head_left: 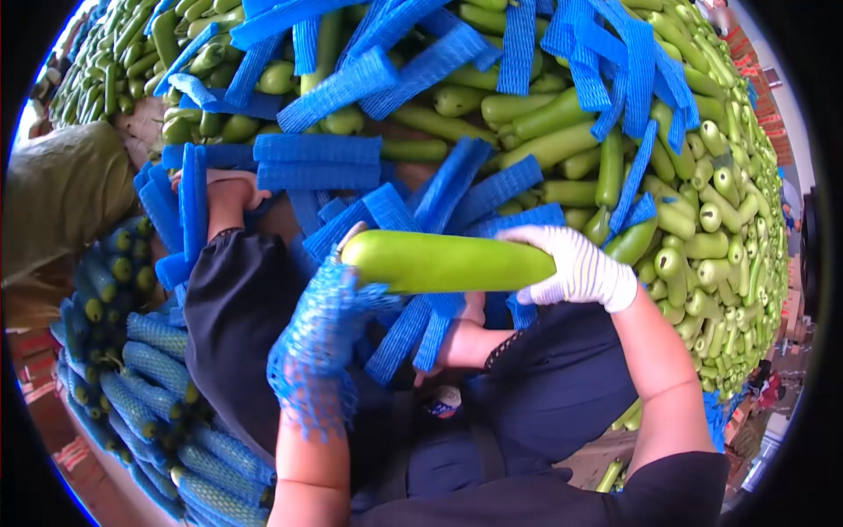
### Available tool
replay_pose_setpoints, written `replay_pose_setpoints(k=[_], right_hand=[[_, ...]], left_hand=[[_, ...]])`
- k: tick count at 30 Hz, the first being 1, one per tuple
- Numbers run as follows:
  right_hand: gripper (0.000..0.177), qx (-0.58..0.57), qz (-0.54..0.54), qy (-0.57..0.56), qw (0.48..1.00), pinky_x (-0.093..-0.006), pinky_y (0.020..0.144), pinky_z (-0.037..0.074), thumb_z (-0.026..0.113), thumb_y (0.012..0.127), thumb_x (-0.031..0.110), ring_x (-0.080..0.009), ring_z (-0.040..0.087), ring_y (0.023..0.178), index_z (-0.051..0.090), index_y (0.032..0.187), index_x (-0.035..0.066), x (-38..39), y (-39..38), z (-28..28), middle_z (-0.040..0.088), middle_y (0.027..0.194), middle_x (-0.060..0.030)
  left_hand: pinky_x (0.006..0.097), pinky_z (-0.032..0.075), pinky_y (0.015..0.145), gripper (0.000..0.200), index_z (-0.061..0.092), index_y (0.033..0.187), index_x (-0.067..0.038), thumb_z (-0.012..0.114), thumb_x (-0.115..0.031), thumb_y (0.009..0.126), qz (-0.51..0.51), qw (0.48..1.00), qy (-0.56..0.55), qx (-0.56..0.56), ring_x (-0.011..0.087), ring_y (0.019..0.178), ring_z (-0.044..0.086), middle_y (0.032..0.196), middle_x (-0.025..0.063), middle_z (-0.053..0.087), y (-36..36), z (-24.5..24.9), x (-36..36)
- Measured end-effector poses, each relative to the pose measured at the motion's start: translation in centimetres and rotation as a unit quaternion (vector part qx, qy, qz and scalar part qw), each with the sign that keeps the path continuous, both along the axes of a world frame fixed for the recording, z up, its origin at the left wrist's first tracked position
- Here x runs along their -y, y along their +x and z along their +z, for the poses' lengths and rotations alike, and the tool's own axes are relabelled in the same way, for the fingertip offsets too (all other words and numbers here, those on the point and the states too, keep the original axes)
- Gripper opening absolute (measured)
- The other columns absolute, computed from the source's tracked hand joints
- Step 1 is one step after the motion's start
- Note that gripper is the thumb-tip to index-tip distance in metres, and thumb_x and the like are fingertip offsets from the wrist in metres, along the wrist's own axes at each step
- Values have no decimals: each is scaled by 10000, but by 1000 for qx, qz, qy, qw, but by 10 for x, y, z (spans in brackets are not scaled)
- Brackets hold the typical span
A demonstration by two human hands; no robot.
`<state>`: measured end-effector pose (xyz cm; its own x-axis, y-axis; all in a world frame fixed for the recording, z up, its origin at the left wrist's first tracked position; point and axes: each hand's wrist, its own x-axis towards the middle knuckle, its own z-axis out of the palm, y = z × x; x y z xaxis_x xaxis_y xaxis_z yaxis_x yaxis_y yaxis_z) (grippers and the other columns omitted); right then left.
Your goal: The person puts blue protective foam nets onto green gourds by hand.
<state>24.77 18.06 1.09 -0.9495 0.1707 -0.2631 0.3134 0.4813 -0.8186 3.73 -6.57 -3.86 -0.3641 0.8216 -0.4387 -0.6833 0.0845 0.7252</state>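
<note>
A long, smooth, light-green bottle gourd lies crosswise in front of me, above my lap. My right hand, in a white striped glove, is closed around its right end. A blue foam net sleeve is pulled over my left hand and wrist. That hand is closed at the gourd's left end, its fingers mostly hidden by the net and the gourd. The net's front edge touches the gourd's underside near that end.
Flat blue foam sleeves lie scattered around my legs and over the pile. Loose gourds are heaped ahead and to the right. Netted gourds are stacked at left, near another person's covered leg.
</note>
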Motion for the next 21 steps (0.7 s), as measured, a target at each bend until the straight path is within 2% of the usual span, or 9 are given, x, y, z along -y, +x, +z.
replay_pose_setpoints(k=[6,8,9,12,14,16,17,19,21], right_hand=[[697,-103,106,343,928,-470,1044,371,692,639,207,-380,485,1197,525,1295,37,2,-58,-49,513,1313,-191],[676,-128,-5,271,954,-473,1108,316,686,710,263,-415,411,1298,503,1324,48,42,-72,-78,448,1385,-247],[701,-124,-27,205,971,-479,1124,288,683,779,376,-433,386,1317,479,1350,24,64,-77,-99,425,1404,-266],[804,-88,-124,92,984,-475,1143,250,590,852,610,-452,323,1367,490,1336,-24,144,-78,-113,387,1445,-287],[538,-142,-219,25,965,-470,1089,333,669,859,455,-408,455,1273,615,1146,2,172,-72,-109,542,1304,-250],[236,-214,-286,46,933,-400,894,485,714,864,240,-288,628,1006,669,956,27,183,-68,-97,671,1072,-167],[236,-211,-290,46,932,-400,894,485,714,864,240,-288,628,1006,669,956,27,180,-68,-87,671,1072,-167],[193,-97,-412,-371,827,-318,752,503,699,884,189,-174,636,803,669,957,12,165,-72,-71,685,911,-116],[195,-162,-409,-282,853,-264,675,484,698,886,175,-107,593,697,677,968,0,135,-86,-94,673,775,-66]], left_hand=[[420,516,856,694,477,1351,-60,716,-431,815,65,995,-60,55,275,1042,603,1210,145,584,13,-19,17],[458,493,884,582,505,1314,-76,686,-379,852,111,989,-95,-38,274,1020,589,1167,139,592,37,-31,10],[363,533,901,469,471,1323,-60,642,-184,904,183,967,-63,165,253,1014,628,1194,135,589,42,-33,7],[375,520,921,343,504,1265,-32,562,-181,961,200,971,6,128,216,1055,610,1145,125,596,59,-92,7],[375,491,956,327,529,1256,-42,541,-210,976,240,958,-66,142,207,1095,592,1137,127,608,69,-111,19],[375,453,1001,329,553,1260,-62,547,-204,964,145,874,257,386,227,1127,584,1206,122,610,63,-112,23],[375,453,1001,329,553,1260,-62,547,-204,964,143,874,254,390,227,1127,584,1206,122,610,63,-110,19],[392,440,1014,338,558,1256,-55,553,-206,953,141,892,211,374,246,1147,571,1221,127,606,60,-89,24],[410,427,1027,347,562,1251,-49,559,-208,942,139,909,170,355,264,1167,557,1237,132,601,51,-76,3]])
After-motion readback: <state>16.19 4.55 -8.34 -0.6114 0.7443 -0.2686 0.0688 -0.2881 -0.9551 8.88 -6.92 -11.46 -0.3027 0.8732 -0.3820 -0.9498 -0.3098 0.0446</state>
